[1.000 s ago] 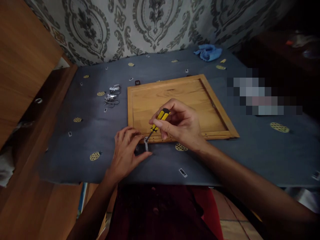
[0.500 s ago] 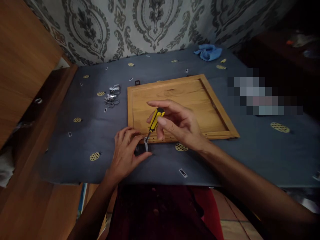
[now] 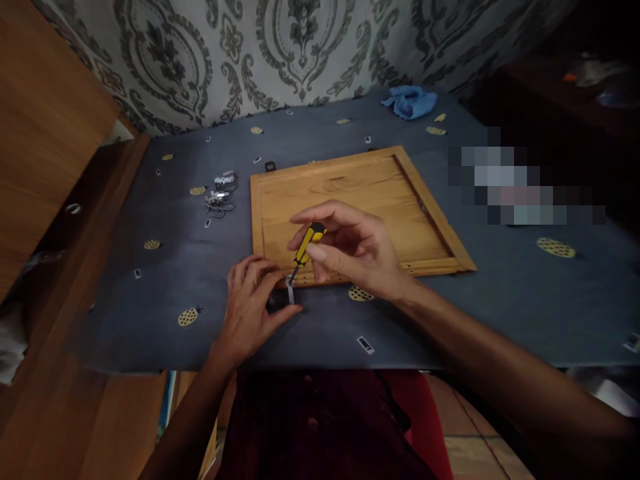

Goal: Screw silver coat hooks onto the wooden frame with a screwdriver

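Note:
A wooden framed panel (image 3: 345, 193) lies on the cloth-covered table. At its near edge, toward the left corner, my left hand (image 3: 247, 307) is curled with thumb and fingers around a small metal fitting (image 3: 291, 293) that has a dark part beside it. My right hand (image 3: 360, 250), above the panel, grips a short yellow-and-black screwdriver (image 3: 309, 244) between thumb and fingers. The screwdriver leans, its tip down at the fitting by the wooden edge. Whether the tip sits in a screw is too small to tell.
Several shiny metal fittings (image 3: 219, 195) lie left of the panel. A blue cloth (image 3: 411, 102) is crumpled at the back of the table. A dark small bracket (image 3: 271, 166) shows at the panel's far edge. Wooden furniture (image 3: 55, 280) stands at the left.
The whole view has shifted slightly. My right hand's fingers and the screwdriver handle have moved a little, the tip staying at the fitting. My left hand keeps its hold.

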The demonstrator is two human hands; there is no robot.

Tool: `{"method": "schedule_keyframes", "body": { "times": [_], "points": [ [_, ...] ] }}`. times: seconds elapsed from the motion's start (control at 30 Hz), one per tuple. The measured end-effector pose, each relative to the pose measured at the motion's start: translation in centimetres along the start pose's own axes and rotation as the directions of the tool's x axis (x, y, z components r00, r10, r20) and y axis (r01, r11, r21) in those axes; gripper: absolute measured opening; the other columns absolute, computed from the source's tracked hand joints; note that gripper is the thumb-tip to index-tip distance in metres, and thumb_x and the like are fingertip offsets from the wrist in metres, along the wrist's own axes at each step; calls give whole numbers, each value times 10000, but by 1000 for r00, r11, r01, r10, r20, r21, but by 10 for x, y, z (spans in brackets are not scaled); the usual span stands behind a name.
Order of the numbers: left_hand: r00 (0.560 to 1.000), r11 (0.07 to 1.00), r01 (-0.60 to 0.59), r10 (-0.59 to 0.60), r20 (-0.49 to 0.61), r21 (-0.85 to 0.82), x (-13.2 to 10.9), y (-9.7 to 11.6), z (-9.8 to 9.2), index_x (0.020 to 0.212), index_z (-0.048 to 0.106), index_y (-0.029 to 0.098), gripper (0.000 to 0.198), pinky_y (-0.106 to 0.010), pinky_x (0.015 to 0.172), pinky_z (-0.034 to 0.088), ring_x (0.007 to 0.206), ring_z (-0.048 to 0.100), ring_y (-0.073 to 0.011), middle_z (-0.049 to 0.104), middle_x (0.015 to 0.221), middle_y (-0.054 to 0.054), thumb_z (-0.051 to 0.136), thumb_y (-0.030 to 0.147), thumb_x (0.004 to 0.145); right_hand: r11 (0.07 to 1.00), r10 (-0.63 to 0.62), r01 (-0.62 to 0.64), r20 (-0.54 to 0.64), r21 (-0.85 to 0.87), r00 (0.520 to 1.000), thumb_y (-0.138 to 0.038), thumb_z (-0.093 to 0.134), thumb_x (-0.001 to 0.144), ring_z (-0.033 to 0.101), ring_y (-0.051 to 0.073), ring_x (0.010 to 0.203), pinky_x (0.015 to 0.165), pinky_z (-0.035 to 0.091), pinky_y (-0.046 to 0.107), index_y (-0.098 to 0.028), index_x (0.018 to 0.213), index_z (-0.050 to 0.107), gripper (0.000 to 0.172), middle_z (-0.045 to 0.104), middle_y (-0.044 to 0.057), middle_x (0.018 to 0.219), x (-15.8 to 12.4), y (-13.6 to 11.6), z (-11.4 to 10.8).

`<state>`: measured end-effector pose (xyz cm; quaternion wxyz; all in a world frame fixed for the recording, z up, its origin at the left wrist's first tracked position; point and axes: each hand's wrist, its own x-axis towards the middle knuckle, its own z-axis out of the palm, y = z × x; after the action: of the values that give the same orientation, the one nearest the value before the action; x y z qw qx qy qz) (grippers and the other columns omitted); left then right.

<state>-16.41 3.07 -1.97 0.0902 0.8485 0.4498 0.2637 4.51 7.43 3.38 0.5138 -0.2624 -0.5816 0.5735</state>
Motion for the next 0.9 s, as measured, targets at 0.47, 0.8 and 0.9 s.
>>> {"method": "schedule_keyframes", "body": {
  "times": [0.47,0.8,0.9],
  "points": [
    [1000,1000,17,-17,6,-5,-1,-1,0,1232,603,262,440,-561,1098,407,1308,455,-333,588,1263,-84,759,455,869,993,-113,106,-166,-48,980,-456,828,790,550,63,455,410,501,203,-225,799,579,340,646,-37,729,0,-1,4],
    [1000,1000,16,-16,5,-3,0,-1,1,1205,605,262,421,-562,1097,405,1317,451,-337,591,1264,-87,747,480,874,999,-51,49,-107,-20,993,-437,815,810,538,62,475,407,502,194,-225,827,580,317,620,-40,734,-1,5,3],
    [1000,1000,20,-20,7,-9,0,-1,1,1208,610,270,420,-562,1103,400,1321,450,-334,595,1259,-82,753,475,871,999,-46,43,-115,-30,992,-457,817,802,542,67,478,402,505,195,-228,822,585,326,629,-38,738,-1,6,4]
  ]
}}
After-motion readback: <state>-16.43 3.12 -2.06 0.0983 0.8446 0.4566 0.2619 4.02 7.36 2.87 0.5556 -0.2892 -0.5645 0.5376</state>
